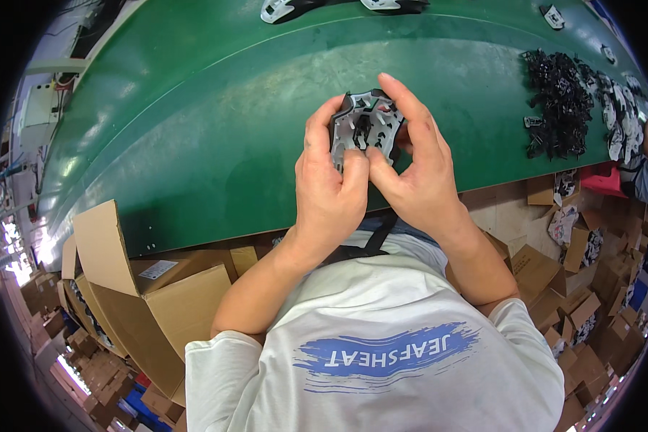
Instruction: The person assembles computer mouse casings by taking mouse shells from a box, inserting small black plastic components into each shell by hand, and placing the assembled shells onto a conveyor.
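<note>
Both hands hold a hollow plastic shell (347,133), pale grey inside with a dark rim, above the green table's near side. The shell's inside faces up, and a small black plastic part (363,131) sits in its middle. My left hand (327,173) is closed around the left edge, its thumb on the lower inside. My right hand (417,162) grips the right edge, with its thumb pressed beside the left one at the black part. The right index finger reaches up past the shell's top corner. The fingers beneath the shell are hidden.
A pile of small black plastic parts (560,104) lies on the green table (216,137) at right, beside white-and-black pieces (619,119). White-and-black shells (288,10) lie at the far edge. An open cardboard box (194,302) stands at near left; more boxes (536,277) crowd the right floor.
</note>
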A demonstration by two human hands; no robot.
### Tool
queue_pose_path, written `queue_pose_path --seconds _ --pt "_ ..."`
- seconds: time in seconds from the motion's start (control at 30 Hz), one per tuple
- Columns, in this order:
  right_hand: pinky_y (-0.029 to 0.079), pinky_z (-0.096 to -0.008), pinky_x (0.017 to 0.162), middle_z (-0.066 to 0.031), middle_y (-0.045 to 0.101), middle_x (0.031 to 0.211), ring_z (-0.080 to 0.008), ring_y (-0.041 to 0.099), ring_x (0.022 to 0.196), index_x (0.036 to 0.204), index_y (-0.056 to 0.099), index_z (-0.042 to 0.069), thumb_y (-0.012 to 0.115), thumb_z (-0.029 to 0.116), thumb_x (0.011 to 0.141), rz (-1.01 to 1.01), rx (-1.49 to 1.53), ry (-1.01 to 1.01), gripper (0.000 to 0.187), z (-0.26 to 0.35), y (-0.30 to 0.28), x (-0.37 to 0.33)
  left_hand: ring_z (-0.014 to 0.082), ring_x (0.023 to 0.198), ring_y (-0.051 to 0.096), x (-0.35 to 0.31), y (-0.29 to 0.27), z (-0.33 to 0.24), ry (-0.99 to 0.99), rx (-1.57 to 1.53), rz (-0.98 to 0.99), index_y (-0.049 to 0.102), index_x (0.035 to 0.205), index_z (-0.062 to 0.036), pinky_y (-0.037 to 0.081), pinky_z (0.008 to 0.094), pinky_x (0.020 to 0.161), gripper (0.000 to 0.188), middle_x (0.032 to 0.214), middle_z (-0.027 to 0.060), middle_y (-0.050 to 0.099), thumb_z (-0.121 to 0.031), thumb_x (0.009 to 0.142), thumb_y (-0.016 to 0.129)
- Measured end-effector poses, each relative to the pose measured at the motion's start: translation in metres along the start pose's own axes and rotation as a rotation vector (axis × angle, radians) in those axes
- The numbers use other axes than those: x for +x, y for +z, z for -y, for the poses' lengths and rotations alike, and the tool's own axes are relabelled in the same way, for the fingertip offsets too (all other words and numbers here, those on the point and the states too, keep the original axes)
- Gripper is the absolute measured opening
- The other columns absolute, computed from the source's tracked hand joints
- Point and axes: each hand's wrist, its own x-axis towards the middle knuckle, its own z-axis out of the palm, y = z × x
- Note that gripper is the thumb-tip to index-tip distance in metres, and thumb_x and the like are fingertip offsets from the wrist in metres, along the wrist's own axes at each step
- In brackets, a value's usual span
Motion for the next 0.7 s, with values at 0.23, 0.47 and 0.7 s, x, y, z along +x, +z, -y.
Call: queue_pose_path --seconds 0.23,0.47,0.7 --pt "0.056 -0.0372 0.09 -0.0115 0.064 0.143 -0.0272 0.065 0.109 0.156 0.051 0.007 0.067 -0.006 0.085 -0.012 0.049 0.0 0.074 -0.008 0.004 -0.008 0.0209 0.113 0.066 -0.003 0.003 0.023 0.17 0.124 0.034 0.041 0.152 0.004 0.053 0.0344 0.101 0.054 0.129 0.0164 0.067 0.004 0.099 0.048" --pt "0.055 -0.041 0.096 -0.0141 0.061 0.147 -0.032 0.063 0.115 0.156 0.049 0.005 0.063 -0.007 0.085 0.004 0.01 -0.039 0.073 -0.016 0.006 -0.013 0.0224 0.113 0.066 -0.008 0.009 0.031 0.115 0.077 0.035 0.04 0.151 0.0038 0.053 0.0359 0.1 0.051 0.129 0.0175 0.066 0.004 0.1 0.046" --pt "0.054 -0.0436 0.097 -0.0185 0.062 0.139 -0.0363 0.062 0.113 0.159 0.045 0.006 0.062 -0.004 0.087 0.023 -0.066 -0.043 0.074 -0.024 0.003 -0.011 0.0237 0.113 0.066 -0.002 0.014 0.031 0.112 0.122 0.051 0.042 0.149 0.0033 0.053 0.0365 0.101 0.049 0.128 0.0171 0.067 0.004 0.099 0.047"
